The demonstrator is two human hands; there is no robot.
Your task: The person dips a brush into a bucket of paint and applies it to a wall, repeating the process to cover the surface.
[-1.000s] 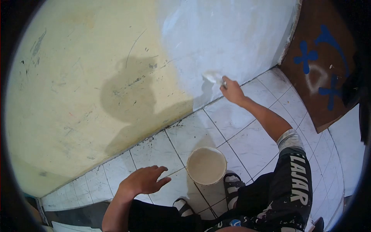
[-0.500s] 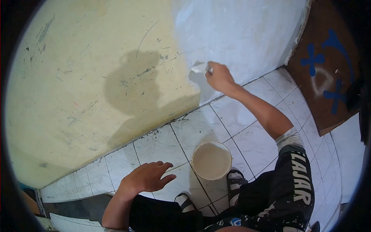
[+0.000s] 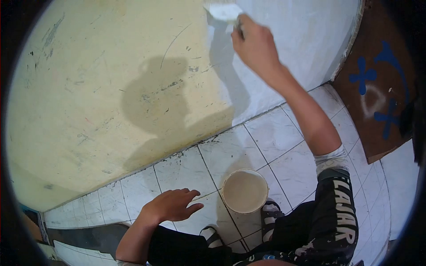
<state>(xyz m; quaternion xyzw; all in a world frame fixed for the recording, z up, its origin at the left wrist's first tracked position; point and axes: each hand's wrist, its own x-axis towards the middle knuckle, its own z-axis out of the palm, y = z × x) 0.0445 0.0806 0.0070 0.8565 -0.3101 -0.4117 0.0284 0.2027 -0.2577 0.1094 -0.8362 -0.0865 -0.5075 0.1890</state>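
A paintbrush [image 3: 224,12] with white-coated bristles is gripped in my right hand [image 3: 258,46], raised against the wall. Its bristles lie at the border between the yellow wall area [image 3: 102,57] and the white painted area [image 3: 297,48]. My left hand [image 3: 174,205] hangs in the air near my knee, fingers apart, holding nothing. To the right of it, a round bucket [image 3: 223,191] of whitish paint stands on the floor by my feet. My fingers hide most of the brush handle.
White tiles [image 3: 177,166] cover the floor along the wall's foot. A brown board [image 3: 355,106] with blue marks leans at the right. My sandalled feet [image 3: 270,217] are close to the bucket. Dark scuffs mark the yellow wall.
My right hand has moved up the wall with the paintbrush, from low near the floor to the top of the view. My left hand stays about where it was.
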